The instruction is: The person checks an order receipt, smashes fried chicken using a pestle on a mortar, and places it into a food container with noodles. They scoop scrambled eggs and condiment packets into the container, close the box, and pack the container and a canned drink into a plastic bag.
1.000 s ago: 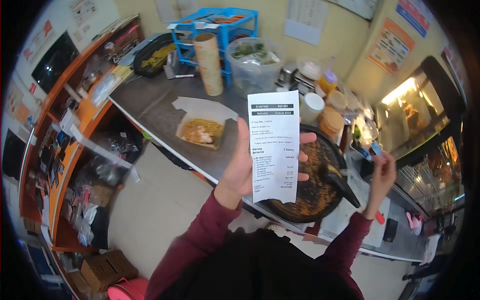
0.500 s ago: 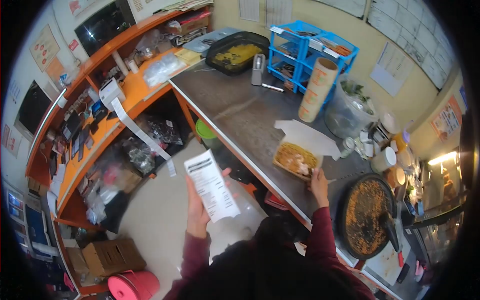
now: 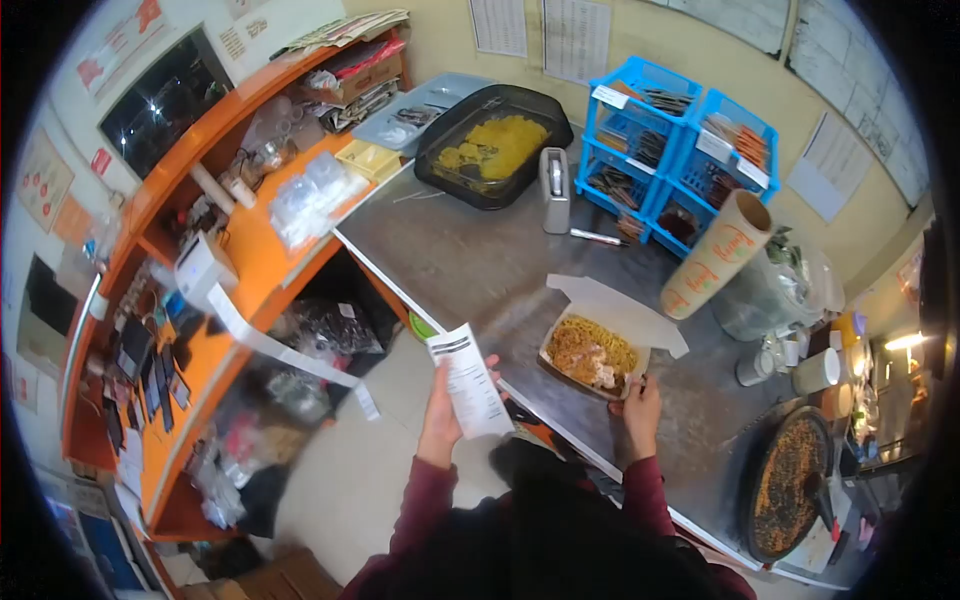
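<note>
My left hand (image 3: pixel 442 418) is closed around a printed paper receipt (image 3: pixel 468 385), held up in front of the counter's edge with its text facing me. On the counter stands a paper food box (image 3: pixel 572 380) with its lid flap raised. Inside lie yellow noodles (image 3: pixel 590 335) and browned pieces with a pale topping. My right hand (image 3: pixel 642 415) grips the box's near right corner, thumb and fingers closed there. Part of its fingers is hidden by the box.
On the dark counter (image 3: pixel 460 270) are a black tray (image 3: pixel 450 185) of yellow food, blue basket racks (image 3: pixel 640 150), a printed cardboard tube (image 3: pixel 715 260), a pen (image 3: pixel 598 237) and a round dark pan (image 3: pixel 790 480). A printer (image 3: pixel 205 270) trails paper at left.
My view has shifted, so the counter items appear farther right and lower. The box and my right hand now lie farther from the round pan. The receipt remains in my left hand.
</note>
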A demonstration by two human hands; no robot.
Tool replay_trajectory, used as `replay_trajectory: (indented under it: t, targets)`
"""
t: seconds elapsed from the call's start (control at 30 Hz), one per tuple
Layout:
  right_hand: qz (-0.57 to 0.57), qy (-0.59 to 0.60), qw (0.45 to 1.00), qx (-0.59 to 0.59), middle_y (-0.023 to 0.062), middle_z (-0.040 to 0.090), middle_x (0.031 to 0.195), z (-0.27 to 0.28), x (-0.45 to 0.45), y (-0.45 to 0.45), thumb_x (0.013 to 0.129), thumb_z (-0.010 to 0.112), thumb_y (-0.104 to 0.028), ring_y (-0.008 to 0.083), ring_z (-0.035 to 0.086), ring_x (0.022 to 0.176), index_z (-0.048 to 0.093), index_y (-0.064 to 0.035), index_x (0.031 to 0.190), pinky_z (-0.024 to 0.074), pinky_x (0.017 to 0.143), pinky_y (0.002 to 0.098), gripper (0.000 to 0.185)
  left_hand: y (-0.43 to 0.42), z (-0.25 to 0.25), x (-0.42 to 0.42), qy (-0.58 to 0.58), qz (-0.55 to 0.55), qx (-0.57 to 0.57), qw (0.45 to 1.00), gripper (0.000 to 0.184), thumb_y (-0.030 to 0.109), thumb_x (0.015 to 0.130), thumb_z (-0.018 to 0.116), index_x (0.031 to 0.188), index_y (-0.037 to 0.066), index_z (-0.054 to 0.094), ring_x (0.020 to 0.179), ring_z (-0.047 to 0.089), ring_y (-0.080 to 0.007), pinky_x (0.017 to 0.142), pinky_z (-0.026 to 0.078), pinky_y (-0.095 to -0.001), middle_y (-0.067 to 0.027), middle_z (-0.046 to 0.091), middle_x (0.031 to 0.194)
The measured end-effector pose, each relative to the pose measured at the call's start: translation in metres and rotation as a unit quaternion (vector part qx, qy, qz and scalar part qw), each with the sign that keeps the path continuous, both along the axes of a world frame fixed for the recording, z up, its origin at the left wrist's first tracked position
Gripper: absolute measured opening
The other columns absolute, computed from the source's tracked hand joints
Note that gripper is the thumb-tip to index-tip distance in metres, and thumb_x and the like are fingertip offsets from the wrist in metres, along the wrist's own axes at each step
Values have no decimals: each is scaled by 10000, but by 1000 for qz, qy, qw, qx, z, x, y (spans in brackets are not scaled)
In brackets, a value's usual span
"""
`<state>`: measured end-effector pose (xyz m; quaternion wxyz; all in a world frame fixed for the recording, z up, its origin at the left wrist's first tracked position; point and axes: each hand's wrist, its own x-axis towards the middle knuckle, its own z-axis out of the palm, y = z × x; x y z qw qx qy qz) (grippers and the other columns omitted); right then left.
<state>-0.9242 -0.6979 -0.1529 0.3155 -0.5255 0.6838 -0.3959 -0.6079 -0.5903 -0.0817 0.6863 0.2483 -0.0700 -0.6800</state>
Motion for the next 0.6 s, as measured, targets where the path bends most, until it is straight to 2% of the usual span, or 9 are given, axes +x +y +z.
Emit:
replay_trajectory:
  t: [0.03, 0.1, 0.2, 0.23, 0.3, 0.4, 0.5, 0.53, 0.6]
  targets:
    - [-4, 5, 1000, -11, 221, 643, 720, 2, 22, -5, 971, 519, -226, 354, 686, 673, 566, 33, 1117, 498, 595, 431, 301, -24, -2, 21, -27, -23, 60, 998, 498, 391, 1021, 362, 1393, 63, 405, 1071, 616, -302, 921, 511, -561, -180, 573, 1310]
    - [12, -56, 998, 1, 202, 639, 654, 19, 65, -32, 951, 502, -144, 288, 678, 537, 561, 61, 1125, 507, 500, 393, 275, -61, -2, 52, -143, -18, 96, 985, 430, 275, 998, 434, 1350, 28, 436, 1036, 630, -317, 912, 522, -527, -168, 609, 1245]
    - [24, -77, 996, -27, 197, 643, 632, 36, 118, -63, 922, 454, -44, 272, 683, 510, 564, 94, 1078, 522, 456, 363, 236, -130, -24, 97, -332, -22, 104, 937, 406, 225, 969, 491, 1309, 6, 465, 964, 647, -367, 844, 531, -526, -180, 631, 1177]
    - [25, -72, 997, -9, 191, 643, 631, 45, 129, -73, 921, 456, -40, 271, 684, 513, 564, 97, 1075, 524, 459, 364, 234, -154, -40, 112, -503, -29, 102, 858, 423, 237, 960, 506, 1312, 6, 466, 1002, 626, -374, 862, 504, -540, -185, 611, 1204]
    - [22, -70, 997, 24, 179, 643, 629, 61, 153, -90, 918, 460, -31, 268, 688, 520, 565, 105, 1068, 528, 465, 365, 229, -195, -58, 140, -791, -43, 73, 605, 459, 261, 942, 536, 1319, 8, 467, 1079, 585, -388, 898, 451, -568, -197, 573, 1260]
    - [-1, -100, 994, 46, 185, 652, 644, 63, 171, -110, 920, 458, -37, 267, 686, 514, 569, 91, 1119, 533, 475, 382, 262, -225, -65, 151, -939, 40, 32, 340, 565, 306, 910, 573, 1382, 30, 429, 1235, 463, -374, 975, 327, -594, -207, 442, 1412]
    - [-26, -93, 994, 53, 229, 670, 784, 40, 179, -120, 944, 438, -44, 285, 697, 545, 537, 99, 1190, 563, 465, 364, 301, -240, -82, 149, -942, 44, -22, 333, 642, 357, 893, 588, 1422, 43, 404, 1338, 335, -343, 1031, 230, -581, -188, 320, 1511]
    - [-32, -80, 995, 54, 251, 678, 852, 29, 179, -121, 955, 428, -44, 294, 702, 561, 521, 106, 1219, 578, 457, 353, 317, -245, -86, 147, -936, 50, -72, 341, 666, 378, 894, 578, 1439, 47, 386, 1333, 344, -370, 1026, 236, -595, -195, 310, 1521]
    - [-69, 40, 997, 0, 208, 681, 858, 15, 181, -114, 968, 452, -69, 276, 718, 656, 544, 68, 1220, 579, 506, 362, 302, -246, -86, 134, -920, 22, -87, 383, 660, 387, 901, 568, 1442, 58, 382, 1336, 343, -375, 1029, 229, -603, -201, 318, 1515]
